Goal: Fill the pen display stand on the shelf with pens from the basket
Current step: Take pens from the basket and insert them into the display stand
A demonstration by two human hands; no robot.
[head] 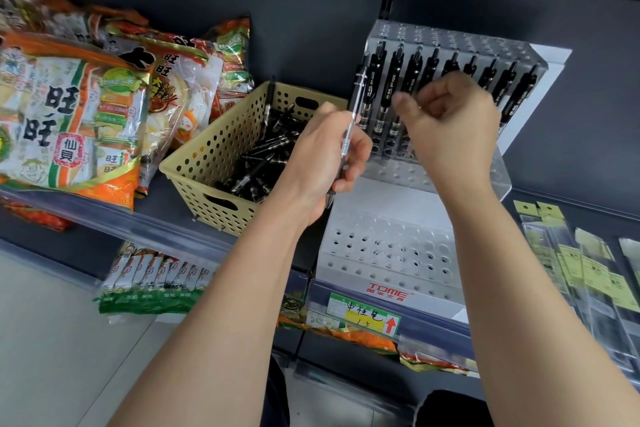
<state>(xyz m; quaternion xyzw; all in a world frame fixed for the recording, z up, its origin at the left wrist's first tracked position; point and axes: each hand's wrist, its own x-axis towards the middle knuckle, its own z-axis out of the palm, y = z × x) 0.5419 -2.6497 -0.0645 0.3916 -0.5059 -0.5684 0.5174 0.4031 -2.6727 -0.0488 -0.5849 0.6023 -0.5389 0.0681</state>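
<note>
A clear tiered pen display stand [391, 250] sits on the dark shelf, its upper tier holding a row of several black pens [379, 87]. A beige perforated basket [207, 163] to its left holds many loose black pens [266, 163]. My left hand [325, 163] hovers between basket and stand, gripping an upright pen [354, 114] with a clear barrel. My right hand [450, 125] is in front of the stand's pen row, fingers curled loosely; nothing is visible in it. The lower tiers' holes stand bare.
Large snack bags [79, 114] lie on the shelf left of the basket. Flat packaged items [588, 270] hang or lie at the right. A yellow price label [363, 315] is on the shelf edge. More snack packs [156, 284] fill the shelf below.
</note>
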